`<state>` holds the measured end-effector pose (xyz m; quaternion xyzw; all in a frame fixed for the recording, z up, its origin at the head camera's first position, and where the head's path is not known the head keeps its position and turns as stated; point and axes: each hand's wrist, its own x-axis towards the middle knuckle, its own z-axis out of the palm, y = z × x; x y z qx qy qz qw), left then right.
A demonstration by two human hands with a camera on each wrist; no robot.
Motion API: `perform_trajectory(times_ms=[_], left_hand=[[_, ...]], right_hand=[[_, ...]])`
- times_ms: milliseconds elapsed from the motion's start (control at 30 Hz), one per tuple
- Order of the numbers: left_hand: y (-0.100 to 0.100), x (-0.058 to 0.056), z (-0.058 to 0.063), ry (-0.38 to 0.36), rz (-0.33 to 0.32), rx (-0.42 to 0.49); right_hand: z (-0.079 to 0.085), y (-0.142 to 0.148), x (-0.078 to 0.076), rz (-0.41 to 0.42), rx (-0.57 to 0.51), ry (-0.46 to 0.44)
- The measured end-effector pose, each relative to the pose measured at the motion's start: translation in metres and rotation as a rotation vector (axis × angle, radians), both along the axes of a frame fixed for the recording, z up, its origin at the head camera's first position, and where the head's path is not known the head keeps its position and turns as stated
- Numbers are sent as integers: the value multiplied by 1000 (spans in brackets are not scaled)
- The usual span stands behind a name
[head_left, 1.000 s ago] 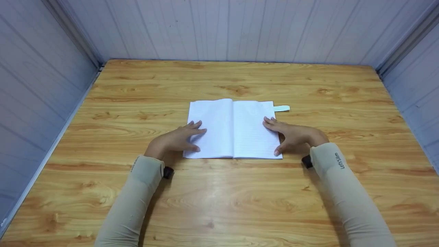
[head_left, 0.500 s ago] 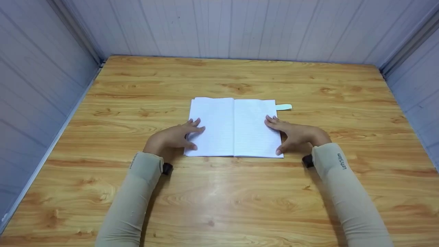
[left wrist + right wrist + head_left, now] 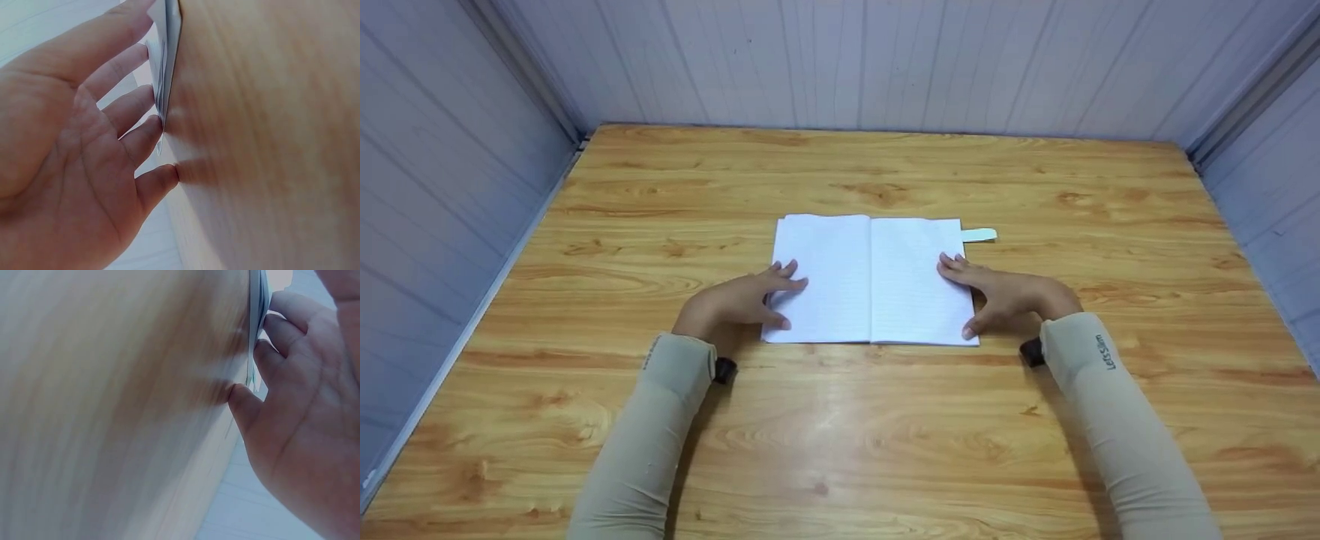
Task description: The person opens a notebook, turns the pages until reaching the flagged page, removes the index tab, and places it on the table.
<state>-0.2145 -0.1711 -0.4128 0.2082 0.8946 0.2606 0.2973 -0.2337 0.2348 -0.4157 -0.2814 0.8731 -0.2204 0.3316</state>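
An open notebook (image 3: 870, 292) with white, faintly lined pages lies flat on the wooden table, its fold running down the middle. My left hand (image 3: 742, 298) rests on its left page's outer edge with fingers spread. On the opposite edge, my right hand (image 3: 1005, 294) presses the right page, thumb near the lower corner. In the left wrist view, the fingertips of the left hand (image 3: 84, 135) touch the page edges (image 3: 164, 67), and the little finger reaches the table. The right wrist view shows the right hand (image 3: 306, 394) likewise along the notebook's edge (image 3: 257, 320).
A pale green tab (image 3: 979, 235) sticks out from the notebook's upper right side. The wood-grain table (image 3: 825, 435) is bounded by a white panelled wall (image 3: 825, 67) behind and by panels at left and right. Dark wrist cameras (image 3: 725, 370) sit below the sleeves.
The left pages have settled flatter, and the raised page near the fold now lies down. Both hands stay at the notebook's edges, with a slight shift of the whole view.
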Motion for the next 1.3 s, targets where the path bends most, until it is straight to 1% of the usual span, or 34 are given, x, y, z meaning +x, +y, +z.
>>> perform_trajectory(times_ms=[100,233,500,633,733,767,867,1000,1100,1300], left_hand=[[0,0,0,-8,15,-3],[1,1,0,-11,19,-2],[-1,0,0,-4,-12,21],[-1,0,0,-6,-5,20],[-2,0,0,-13,3,21],[-2,1,1,-17,9,25],[-2,3,0,-59,58,45],[-2,5,-2,-95,103,68],[-2,5,-2,-87,102,70],[-2,3,-2,-53,71,59]], right_hand=[[0,-1,1,-7,-2,6],[0,0,1,-18,-5,11],[-1,-1,0,-19,-17,10],[-1,-1,-1,-44,-6,10],[-1,-2,-1,-56,-18,3],[-1,-2,-1,-60,-21,-1],[-1,-3,-1,-63,-39,-13],[-3,-3,0,-60,-45,-10],[-3,-2,-1,-59,-48,-3],[-3,0,-1,-68,-56,-8]])
